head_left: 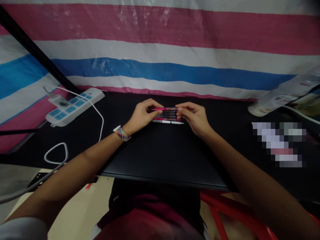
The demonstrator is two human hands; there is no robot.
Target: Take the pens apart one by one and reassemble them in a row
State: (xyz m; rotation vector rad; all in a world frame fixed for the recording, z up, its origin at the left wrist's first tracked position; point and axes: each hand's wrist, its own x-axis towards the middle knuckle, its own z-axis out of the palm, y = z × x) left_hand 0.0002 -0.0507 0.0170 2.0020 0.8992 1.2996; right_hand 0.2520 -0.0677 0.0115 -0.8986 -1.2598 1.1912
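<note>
Between my two hands a pink and dark pen [166, 109] lies crosswise. My left hand [143, 115], with a woven band and white piece at its wrist, pinches the left end. My right hand [194, 116] pinches the right end between thumb and fingers. Several dark and pink pens [169, 115] lie side by side just below it, parted from my hands only slightly. Nearest to me in that row is a white pen [168, 122], flat on the black table [160, 150]. My fingers hide the ends of some pens.
A white power strip [75, 107] with a plugged-in charger and white cable [102, 125] stands at the left. To the right lie a clear plastic cup [272, 100] and a blurred-out packet [275, 143]. A striped tarp [160, 50] hangs behind the table.
</note>
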